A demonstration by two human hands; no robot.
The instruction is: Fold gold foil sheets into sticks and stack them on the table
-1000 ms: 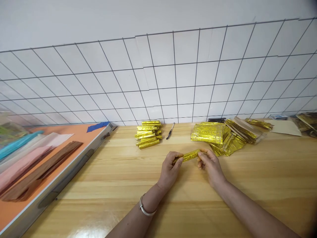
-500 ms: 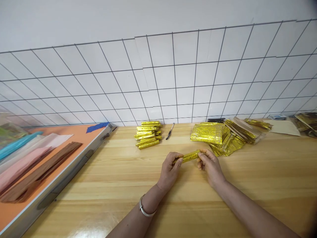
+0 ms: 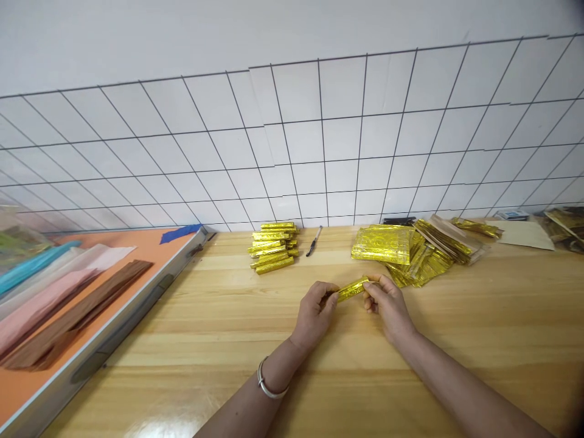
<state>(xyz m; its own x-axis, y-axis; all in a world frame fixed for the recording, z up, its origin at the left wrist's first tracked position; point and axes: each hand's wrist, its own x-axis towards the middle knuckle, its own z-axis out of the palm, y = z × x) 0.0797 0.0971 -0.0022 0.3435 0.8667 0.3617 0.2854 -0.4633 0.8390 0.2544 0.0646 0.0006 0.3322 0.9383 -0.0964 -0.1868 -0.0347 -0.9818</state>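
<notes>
A narrow folded strip of shiny gold foil paper (image 3: 351, 290) spans the space between my two hands, above the wooden table. My left hand (image 3: 316, 311) is closed on its left end, the thumb pressed on top. My right hand (image 3: 385, 304) pinches the right end between thumb and fingers. Beyond my left hand lies a pile of similar gold rolls (image 3: 274, 248). Flat gold foil sheets (image 3: 381, 244) are stacked past my right hand, with looser gold pieces (image 3: 431, 264) beside them.
A black-and-white pen (image 3: 314, 241) lies between the gold piles. To the left, an orange-topped board (image 3: 150, 246) carries brown strips (image 3: 86, 310), pink paper (image 3: 45, 304) and a blue piece (image 3: 180, 233). A white wall with a black grid (image 3: 292, 146) stands behind the table (image 3: 219, 340).
Both hands keep their grip on the gold strip. My left hand has shifted very slightly right, and its fingers cover a little more of the strip's left end.
</notes>
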